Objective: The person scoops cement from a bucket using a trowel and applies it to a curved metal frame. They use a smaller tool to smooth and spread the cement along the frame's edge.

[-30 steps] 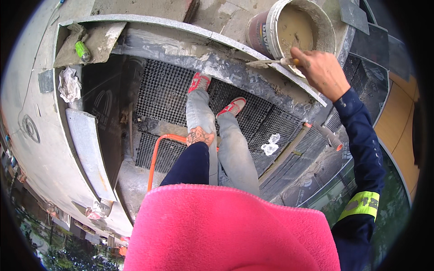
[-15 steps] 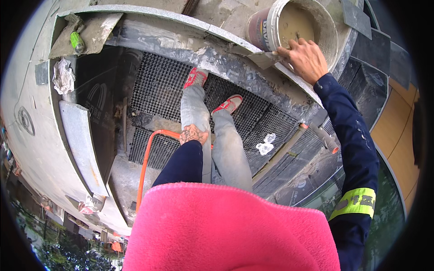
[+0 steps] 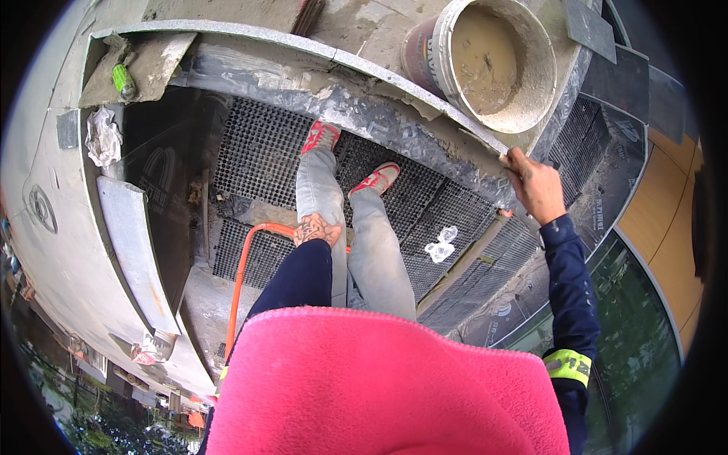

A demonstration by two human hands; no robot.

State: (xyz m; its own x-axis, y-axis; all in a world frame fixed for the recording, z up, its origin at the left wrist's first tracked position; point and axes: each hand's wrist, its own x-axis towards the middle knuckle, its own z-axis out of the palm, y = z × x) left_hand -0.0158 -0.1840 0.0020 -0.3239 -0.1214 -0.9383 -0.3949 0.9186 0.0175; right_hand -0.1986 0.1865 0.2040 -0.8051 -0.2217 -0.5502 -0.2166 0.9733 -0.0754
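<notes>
My right hand [image 3: 537,186] is at the edge of the pale stone ledge [image 3: 364,62], its fingers pinched together at the rim. Whatever is between the fingertips is too small to make out. Just beyond it on the ledge stands a tilted plastic bucket [image 3: 540,98] with murky, sandy liquid inside. My left hand [image 3: 317,230] rests against my left leg, beside a bent orange tube [image 3: 244,265]. Its fingers are mostly hidden, and whether they touch the tube is unclear. Grey mortar [image 3: 447,125] clings along the ledge's inner side.
Black studded drainage mats [image 3: 262,152] lie under my feet. Clear crumpled plastic [image 3: 441,244] sits on the mat at right. Along the left are a grey slab [image 3: 135,243], crumpled white paper [image 3: 104,136] and a green bottle [image 3: 123,82]. Dark tiles [image 3: 590,29] lie far right.
My right hand has left the bucket's near rim and moved right and toward me along the ledge. The grey flat piece by its fingers is no longer seen. My left hand stays on the leg.
</notes>
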